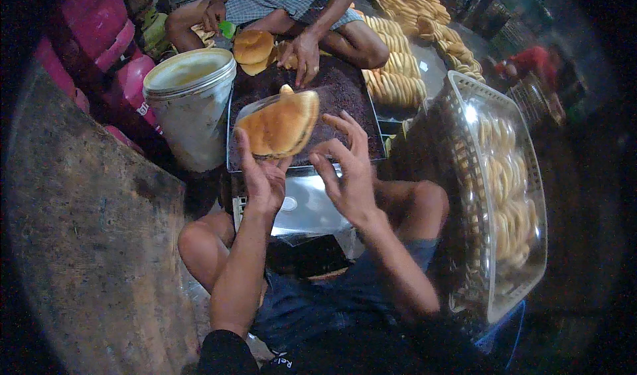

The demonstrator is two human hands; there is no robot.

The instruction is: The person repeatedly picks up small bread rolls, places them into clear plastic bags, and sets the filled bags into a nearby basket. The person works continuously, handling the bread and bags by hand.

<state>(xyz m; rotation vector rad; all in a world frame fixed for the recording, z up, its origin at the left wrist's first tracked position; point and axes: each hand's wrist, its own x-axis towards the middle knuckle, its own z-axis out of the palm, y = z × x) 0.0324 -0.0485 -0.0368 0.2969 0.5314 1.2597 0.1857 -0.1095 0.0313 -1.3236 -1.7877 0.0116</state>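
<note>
My left hand (266, 181) holds up a folded flat bread bun (278, 126) with a browned top; a clear plastic film seems to lie along its upper side. To the right of the bun is my right hand (348, 166), slightly blurred, fingers spread and curled, with nothing seen in it. Beneath both hands lies a square tray of dark crumbly filling (348, 101), and a shiny metal surface (308, 201) is nearer to me. Across the tray, a co-worker's hand (302, 59) touches the filling beside a few round buns (253, 46).
A large pale bucket (191, 111) stands left of the tray, near pink gas cylinders (134, 81). A wooden board (99, 225) fills the left. At right is a plastic crate (497, 196) of wrapped buns. Rows of buns (395, 61) lie behind, and another person (535, 69) is farther right.
</note>
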